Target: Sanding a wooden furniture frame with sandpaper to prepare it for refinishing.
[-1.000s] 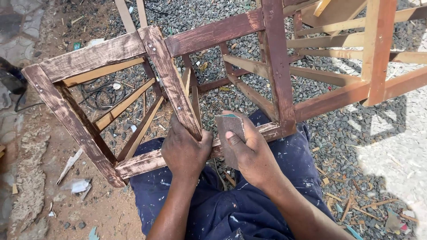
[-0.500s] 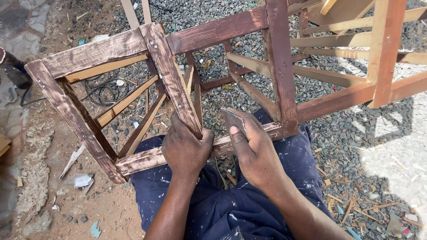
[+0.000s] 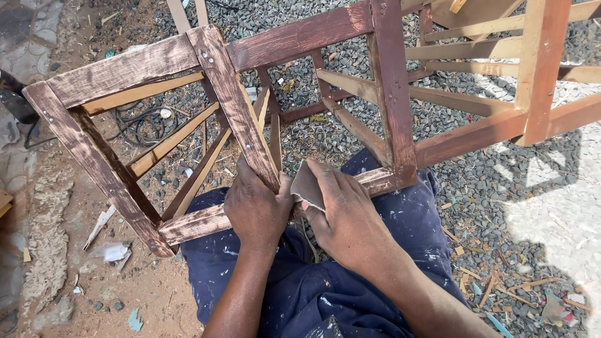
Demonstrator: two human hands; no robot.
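Observation:
A wooden chair frame [image 3: 300,37] with worn reddish-brown paint rests across my lap. My left hand [image 3: 256,206] grips the frame where a slanted rail meets the near bottom rail [image 3: 188,224]. My right hand [image 3: 347,216] presses a folded piece of brown sandpaper [image 3: 307,184] against the near rail, just right of that joint. Parts of the near rail are hidden under both hands.
Grey gravel lies under and right of the frame, bare dirt to the left. A black cable [image 3: 134,122] coils on the ground behind the rails. An unpainted wooden frame [image 3: 538,56] stands at top right. Wood scraps and paper bits [image 3: 113,251] litter the ground.
My right hand with the sandpaper has slid left along the near rail toward my left hand. The left hand keeps its grip on the frame.

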